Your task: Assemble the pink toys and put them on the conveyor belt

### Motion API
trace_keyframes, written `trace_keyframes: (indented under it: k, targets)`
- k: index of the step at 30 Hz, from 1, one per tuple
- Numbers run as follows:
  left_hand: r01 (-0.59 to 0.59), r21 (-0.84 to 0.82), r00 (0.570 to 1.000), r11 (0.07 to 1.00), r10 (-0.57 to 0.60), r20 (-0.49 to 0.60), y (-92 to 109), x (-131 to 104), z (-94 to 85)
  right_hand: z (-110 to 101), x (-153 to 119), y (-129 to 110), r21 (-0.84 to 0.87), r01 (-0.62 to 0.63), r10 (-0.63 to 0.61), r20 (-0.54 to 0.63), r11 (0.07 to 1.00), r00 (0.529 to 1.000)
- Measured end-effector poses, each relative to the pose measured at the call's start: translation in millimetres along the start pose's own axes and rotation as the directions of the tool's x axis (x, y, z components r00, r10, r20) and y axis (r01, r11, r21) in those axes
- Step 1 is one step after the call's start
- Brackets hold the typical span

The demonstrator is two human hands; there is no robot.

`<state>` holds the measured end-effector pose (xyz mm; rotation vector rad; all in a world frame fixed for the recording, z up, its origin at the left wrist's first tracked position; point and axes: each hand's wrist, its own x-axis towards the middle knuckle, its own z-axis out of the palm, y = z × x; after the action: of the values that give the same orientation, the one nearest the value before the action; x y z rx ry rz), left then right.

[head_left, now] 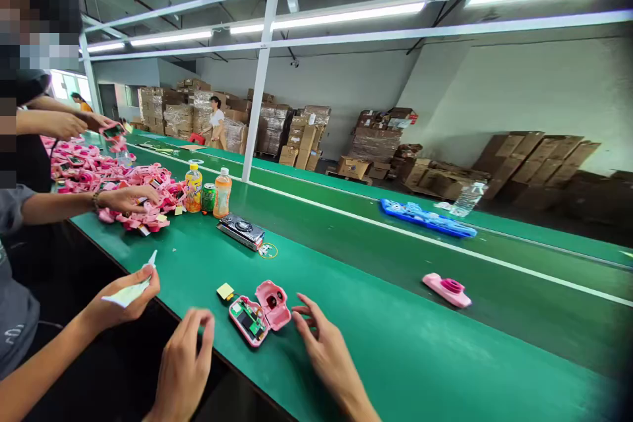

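Green bench point(395, 369), viewed from its near edge, with the work arranged outward from us. Nearest, our left hand point(182, 366) is raised at the edge, its fingers curled, a gap showing beside the thumb and nothing visible in them. Our right hand point(329, 353) is spread and released, its fingertips just beside an opened pink case point(273, 306). We see this case lying on the bench between our hands, its two halves unfolded; the left half bears a green circuit board point(251, 322), and a small yellow square piece point(225, 292) lies just beyond it. At left, a co-worker's hand point(129, 293) holds a pale sheet point(126, 295).

Farther out, we note a black box-shaped device point(242, 231) with a round dial-like front, a ring-shaped charm point(268, 250) at its end, then a yellow bottle point(193, 188), a green can point(208, 198) and an orange bottle point(222, 193) in a row. Left of these, another hand point(126, 200) reaches into a heap of pink parts point(119, 178). To the right lie a closed pink case point(446, 290) and, beyond it, a blue tray point(428, 217) near a clear bottle point(469, 199). Stacked cartons point(376, 142) line the far wall point(519, 86).
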<state>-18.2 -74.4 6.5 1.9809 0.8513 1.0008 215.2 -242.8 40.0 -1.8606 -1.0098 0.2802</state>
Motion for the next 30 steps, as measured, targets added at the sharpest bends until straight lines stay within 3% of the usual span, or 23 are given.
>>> trace_keyframes:
  k: [1,3,6,8,12,13,15,17,18,19,21,23,27,30]
  targets:
    - [0.017,0.120,1.000,0.993,-0.017,-0.002,9,9,14.4,12,2,-4,0.028,0.008,-0.009,0.021,1.000,1.000]
    - [0.040,0.402,0.991,0.915,-0.088,0.101,24,33,33.4,27,6,-3,0.057,0.028,-0.030,0.039,0.998,0.999]
    - [-0.007,0.517,0.962,0.856,-0.135,0.236,35,62,43.7,27,7,12,0.093,0.038,-0.040,0.022,0.995,0.999]
    - [-0.028,0.443,0.958,0.896,-0.103,0.269,36,66,47.9,18,2,23,0.109,0.031,-0.034,0.019,0.994,0.999]
    - [-0.021,0.211,0.935,0.977,-0.055,0.349,39,52,66.5,-14,-17,42,0.069,0.007,-0.009,0.025,0.998,1.000]
    - [-0.006,0.133,0.928,0.991,-0.044,0.371,42,48,73.8,-21,-22,45,0.043,-0.002,0.004,-0.027,0.999,1.000]
    - [0.031,-0.019,0.914,0.999,-0.021,0.406,49,40,89.9,-32,-31,45,-0.043,-0.003,-0.008,-0.250,0.999,0.968]
    - [0.062,-0.136,0.901,0.989,0.003,0.433,56,31,104.7,-33,-35,35,-0.175,0.062,-0.134,-0.437,0.983,0.890]
    - [0.078,-0.214,0.893,0.974,0.027,0.450,59,27,110.5,-30,-35,25,-0.247,0.126,-0.228,-0.445,0.961,0.866]
    - [0.090,-0.301,0.881,0.949,0.065,0.468,60,22,114.8,-25,-35,14,-0.309,0.207,-0.321,-0.385,0.928,0.865]
    - [0.107,-0.469,0.853,0.877,0.161,0.496,60,15,118.9,-13,-29,-12,-0.373,0.365,-0.436,-0.125,0.853,0.891]
    - [0.119,-0.565,0.825,0.817,0.235,0.513,57,11,118.2,-4,-21,-35,-0.403,0.424,-0.423,0.096,0.811,0.901]
    - [0.162,-0.578,0.775,0.800,0.259,0.576,50,11,113.5,-3,-5,-56,-0.448,0.351,-0.271,0.234,0.822,0.934]
    - [0.197,-0.583,0.741,0.788,0.270,0.615,50,11,110.4,-10,2,-58,-0.474,0.345,-0.202,0.326,0.811,0.924]
